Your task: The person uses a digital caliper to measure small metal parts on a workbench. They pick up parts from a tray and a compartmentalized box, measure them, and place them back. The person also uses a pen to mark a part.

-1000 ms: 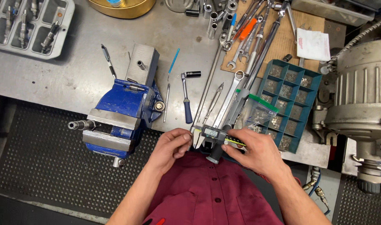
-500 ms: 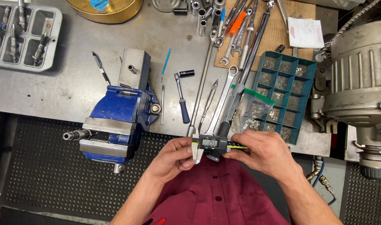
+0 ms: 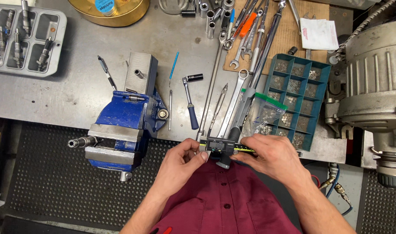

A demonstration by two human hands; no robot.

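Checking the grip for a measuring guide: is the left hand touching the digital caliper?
Touching. The head view shows the left hand with thumb and fingertips pinching the digital caliper at its jaw end, no gap visible.

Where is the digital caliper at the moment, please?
In the head view the digital caliper sits at the bench's near edge, held between the left hand and right hand, just right of the blue vise.
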